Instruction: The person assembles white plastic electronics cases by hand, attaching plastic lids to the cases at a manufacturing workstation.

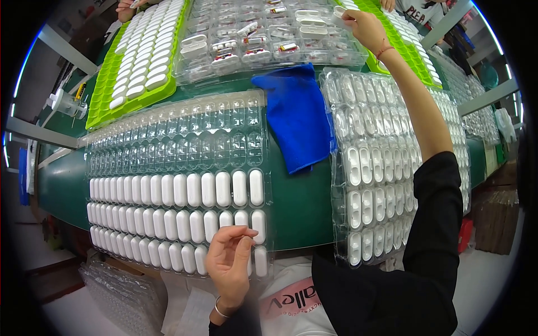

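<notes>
My right hand (367, 35) is stretched out to the far right, its fingers closed on a small white plastic case (339, 12). Below it spreads a large clear compartment tray (185, 71) of small parts, with open white cases (312, 23) lying on top. Nearer, my left hand (231, 260) hovers over the front right corner of a clear blister tray (168, 120). Its fingers curl, and the thumb tip comes close to the forefinger; anything pinched there is too small to make out. Rows of closed white oblong cases (194, 187) fill the tray's near half.
A blue cloth (300, 120) lies between the trays on the green table (297, 215). At right, another clear tray (338, 168) holds white case shells (353, 166). Green trays (98, 106) of white pieces flank the far tray. Other people's hands (126, 10) show at the far edge.
</notes>
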Motion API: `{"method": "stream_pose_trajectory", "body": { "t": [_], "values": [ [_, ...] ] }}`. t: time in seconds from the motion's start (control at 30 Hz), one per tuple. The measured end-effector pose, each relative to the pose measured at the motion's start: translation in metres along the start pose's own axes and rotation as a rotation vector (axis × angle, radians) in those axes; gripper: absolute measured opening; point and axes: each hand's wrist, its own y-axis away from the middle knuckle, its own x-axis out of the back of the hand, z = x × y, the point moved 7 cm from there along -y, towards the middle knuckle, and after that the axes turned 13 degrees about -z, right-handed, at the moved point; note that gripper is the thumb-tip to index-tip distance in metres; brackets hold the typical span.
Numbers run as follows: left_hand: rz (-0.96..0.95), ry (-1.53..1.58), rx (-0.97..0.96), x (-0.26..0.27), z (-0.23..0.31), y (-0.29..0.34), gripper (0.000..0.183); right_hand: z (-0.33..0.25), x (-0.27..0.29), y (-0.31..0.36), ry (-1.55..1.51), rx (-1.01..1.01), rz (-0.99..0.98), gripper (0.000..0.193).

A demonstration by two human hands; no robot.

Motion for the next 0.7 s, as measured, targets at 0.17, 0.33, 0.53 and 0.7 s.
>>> {"method": "stream_pose_trajectory", "body": {
  "t": [0.17,0.33,0.53,0.7],
  "values": [
    [0.122,-0.051,0.022,0.015,0.006,0.002,0.016,0.034,-0.058,-0.041,0.121,-0.036,-0.131,0.013],
    [0.251,-0.398,-0.107,0.07,0.042,-0.015,0.019,0.049,-0.05,-0.02,0.122,0.004,-0.077,0.016],
    [0.83,-1.646,-0.097,0.341,0.106,-0.072,0.021,-0.022,0.005,0.099,-0.259,-0.103,-0.179,0.017],
    [0.682,-1.76,0.31,0.466,0.084,-0.11,0.028,-0.042,0.049,0.223,-0.235,-0.274,-0.104,0.012]
  ]
}}
